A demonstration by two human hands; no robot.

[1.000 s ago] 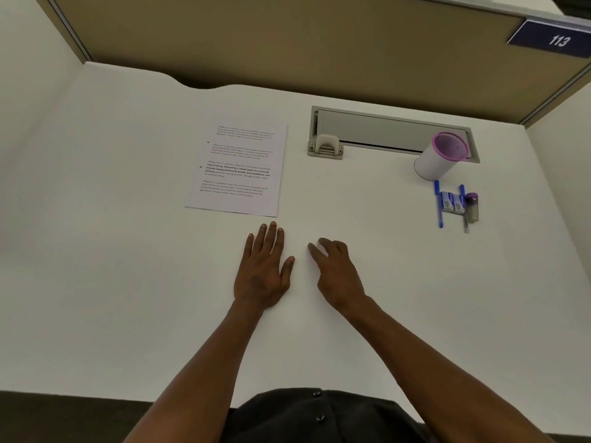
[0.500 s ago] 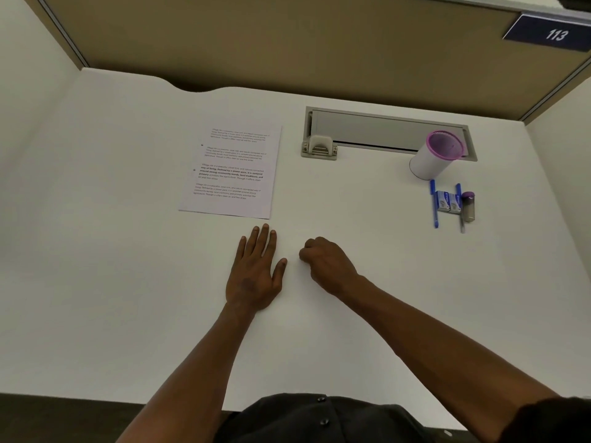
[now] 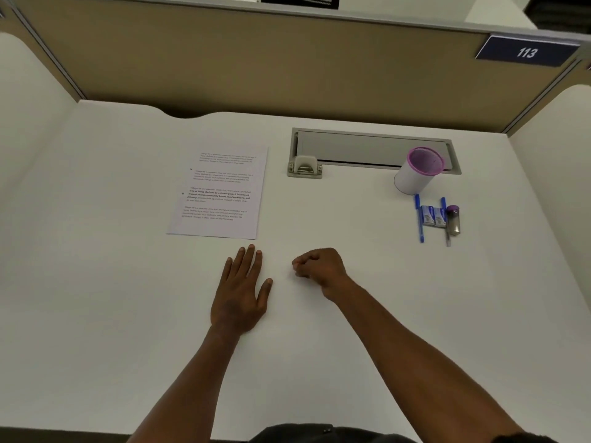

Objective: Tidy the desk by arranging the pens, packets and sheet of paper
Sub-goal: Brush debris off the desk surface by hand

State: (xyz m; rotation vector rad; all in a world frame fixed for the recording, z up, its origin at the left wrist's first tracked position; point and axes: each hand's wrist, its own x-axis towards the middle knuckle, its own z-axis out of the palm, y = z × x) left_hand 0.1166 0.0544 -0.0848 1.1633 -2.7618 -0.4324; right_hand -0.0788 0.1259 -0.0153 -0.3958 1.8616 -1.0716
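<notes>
- Your left hand point(image 3: 240, 295) lies flat and spread on the desk point(image 3: 367, 314), holding nothing; your right hand point(image 3: 319, 266) is curled into an empty-looking fist.
- Sheet of paper point(image 3: 220, 192) lies just beyond your left fingertips; a careless slide could skew it.
- Pens point(image 3: 419, 219) and packets point(image 3: 433, 215) sit beside the cup point(image 3: 415, 174), far right: a reach could topple it.

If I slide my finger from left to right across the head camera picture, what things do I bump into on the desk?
sheet of paper → left hand → right hand → left blue pen → two packets → small purple-capped bottle

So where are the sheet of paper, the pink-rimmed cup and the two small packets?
Sheet of paper point(image 3: 220, 195): head view, printed middle.
Pink-rimmed cup point(image 3: 412, 180): head view, white side wall.
Two small packets point(image 3: 434, 215): head view, where they meet.
</notes>
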